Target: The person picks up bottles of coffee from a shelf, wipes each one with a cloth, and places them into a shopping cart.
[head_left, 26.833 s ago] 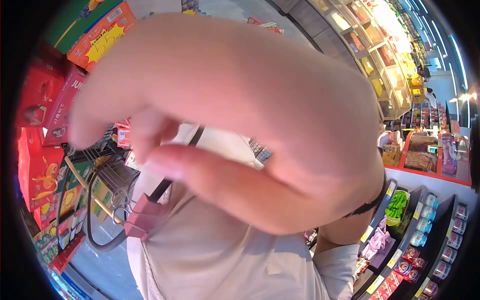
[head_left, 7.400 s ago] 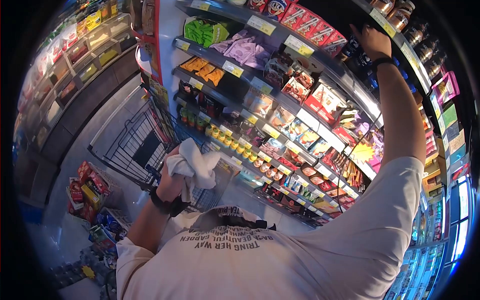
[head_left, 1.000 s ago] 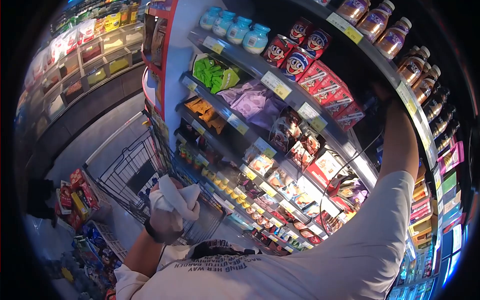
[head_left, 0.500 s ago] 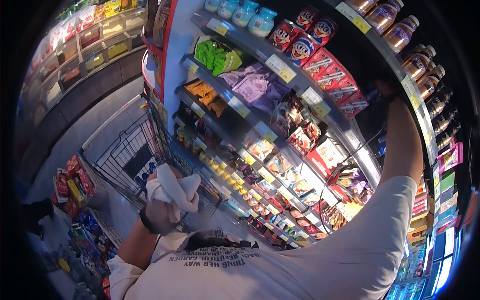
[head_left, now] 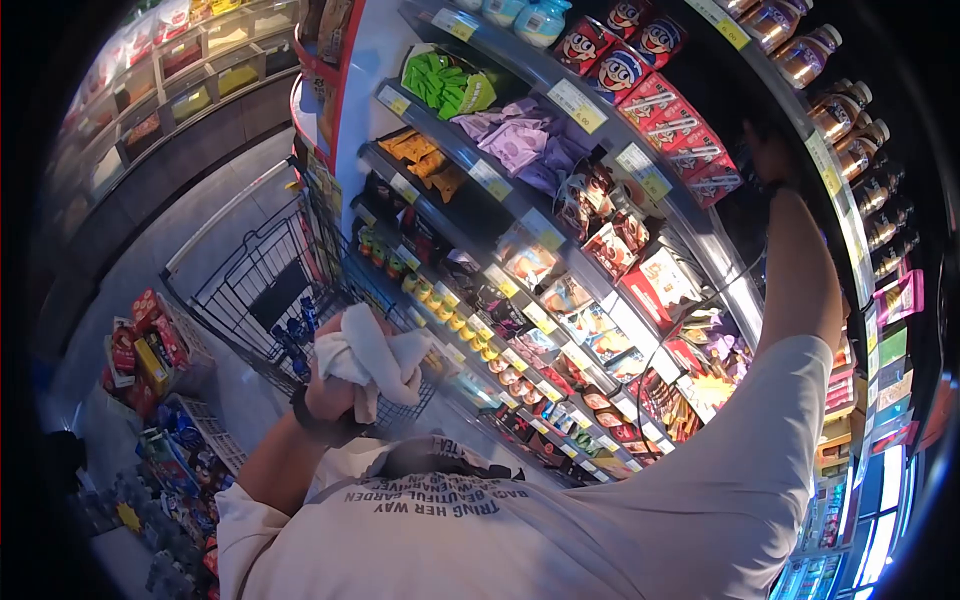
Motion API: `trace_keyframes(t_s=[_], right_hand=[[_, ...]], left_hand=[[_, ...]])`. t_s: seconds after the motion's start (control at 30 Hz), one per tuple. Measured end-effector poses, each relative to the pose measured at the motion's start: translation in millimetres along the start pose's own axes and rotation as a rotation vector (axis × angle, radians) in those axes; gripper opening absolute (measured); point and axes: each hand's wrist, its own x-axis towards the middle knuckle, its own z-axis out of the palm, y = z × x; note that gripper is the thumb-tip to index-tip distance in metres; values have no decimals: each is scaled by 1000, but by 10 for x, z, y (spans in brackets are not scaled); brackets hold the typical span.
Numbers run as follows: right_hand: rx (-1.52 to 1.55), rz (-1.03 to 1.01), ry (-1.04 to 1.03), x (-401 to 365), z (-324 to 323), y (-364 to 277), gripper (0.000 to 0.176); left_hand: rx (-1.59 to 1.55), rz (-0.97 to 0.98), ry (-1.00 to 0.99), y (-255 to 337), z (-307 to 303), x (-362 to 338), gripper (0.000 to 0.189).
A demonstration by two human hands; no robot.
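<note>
My left hand [head_left: 330, 395] is closed round a bunched white cloth [head_left: 368, 360], held in front of my chest, with a dark band on the wrist. Stretched out to the right, my right hand [head_left: 770, 160] reaches into a dark gap on an upper shelf. It is beside the red drink cartons [head_left: 680, 140] with cartoon faces and below the brown-capped bottles [head_left: 805, 52]. Shadow hides most of its fingers, and I cannot tell whether they hold anything.
A wire shopping cart [head_left: 250, 255] stands beyond my left hand. Baskets of packaged goods [head_left: 150, 355] sit on the floor at left. Green packets [head_left: 440, 85], purple packets [head_left: 515, 135] and orange packets [head_left: 415, 155] fill the shelves ahead. A dark cable [head_left: 655, 365] hangs before the lower shelves.
The view has shifted a little, so the shelves sit farther right. My left hand and the cloth have moved slightly right; my right hand is still inside the shelf gap.
</note>
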Motion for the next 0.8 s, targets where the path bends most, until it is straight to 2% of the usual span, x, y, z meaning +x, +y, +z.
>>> trace_keyframes(t_s=[0.07, 0.17, 0.27, 0.37, 0.47, 0.57, 0.67, 0.7, 0.8], right_hand=[[-39, 5, 74, -44, 6, -45, 86], [-121, -18, 61, -157, -86, -91, 85], [-127, -40, -96, -223, -334, -216, 84], [-48, -107, 45, -272, -311, -128, 78], [-83, -3, -61, -503, -653, -302, 75], [-131, -16, -38, -637, -821, -374, 74], [-120, -10, -1, -758, -969, -471, 73], [-130, -99, 173, -796, -917, -436, 74], [-127, -67, 52, -884, -1114, -481, 74]], left_hand=[[8, 24, -4, 26, -16, -21, 40], [28, 38, -7, 16, -33, -78, 39], [25, -7, -18, 34, 7, -154, 37], [10, -4, -73, -1, 77, -215, 30], [19, -106, -78, -66, 83, -272, 26], [-50, -186, -62, -44, 163, -288, 24], [-4, -232, -139, -131, 77, -303, 26], [-8, -228, -162, -152, 71, -297, 27], [-1, -248, -193, -221, 32, -312, 26]])
